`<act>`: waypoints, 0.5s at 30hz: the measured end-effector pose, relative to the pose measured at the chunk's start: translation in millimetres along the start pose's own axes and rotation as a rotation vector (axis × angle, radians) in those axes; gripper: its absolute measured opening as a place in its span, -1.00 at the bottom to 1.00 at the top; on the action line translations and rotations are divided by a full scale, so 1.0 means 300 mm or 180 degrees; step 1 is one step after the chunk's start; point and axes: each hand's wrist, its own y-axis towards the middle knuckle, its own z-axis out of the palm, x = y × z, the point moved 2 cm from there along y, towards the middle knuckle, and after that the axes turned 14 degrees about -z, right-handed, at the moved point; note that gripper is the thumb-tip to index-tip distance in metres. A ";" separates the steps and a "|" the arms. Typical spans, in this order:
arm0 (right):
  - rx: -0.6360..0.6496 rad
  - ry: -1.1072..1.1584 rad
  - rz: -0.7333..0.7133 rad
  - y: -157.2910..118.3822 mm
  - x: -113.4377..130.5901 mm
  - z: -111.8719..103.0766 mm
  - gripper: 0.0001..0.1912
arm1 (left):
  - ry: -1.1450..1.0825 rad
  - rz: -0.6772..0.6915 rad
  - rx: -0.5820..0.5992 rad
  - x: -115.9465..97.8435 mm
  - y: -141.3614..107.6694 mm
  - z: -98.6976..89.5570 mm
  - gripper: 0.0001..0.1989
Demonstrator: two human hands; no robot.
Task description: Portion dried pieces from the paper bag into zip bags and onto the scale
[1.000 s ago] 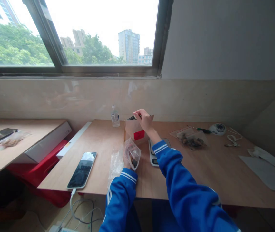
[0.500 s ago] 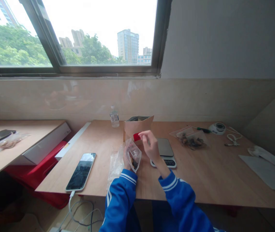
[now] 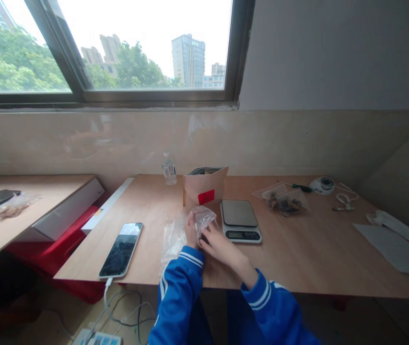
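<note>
My left hand (image 3: 190, 229) is closed round a small clear plastic bag (image 3: 203, 216), holding it up over the table. The fingers of my right hand (image 3: 214, 242) reach into the bag's mouth, curled; what lies between their tips is hidden. Dark contents inside the bag hardly show now. Just behind stands an open brown paper pouch (image 3: 195, 191) bearing a red label (image 3: 206, 196). More clear plastic bags (image 3: 173, 241) lie flat beside my left hand. To the right of my hands sits a kitchen scale (image 3: 240, 213) with a bare plate.
On the left lies a phone (image 3: 121, 250) with a plugged-in cable. A water bottle (image 3: 169, 170) stands near the wall. At right are filled clear bags (image 3: 285, 201), a green-handled tool (image 3: 302, 188), a white camera (image 3: 322, 185), a cable (image 3: 345, 202) and a white sheet (image 3: 394, 249).
My right hand has come down from in front of the paper pouch's red label to the plastic bag's mouth. The bag has tipped toward it, and the label and scale show more fully.
</note>
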 end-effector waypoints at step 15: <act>-0.0209 0.0904 0.0157 -0.052 0.003 -0.039 -0.86 | -0.0408 0.0664 -0.0157 0.030 0.015 -0.007 -0.63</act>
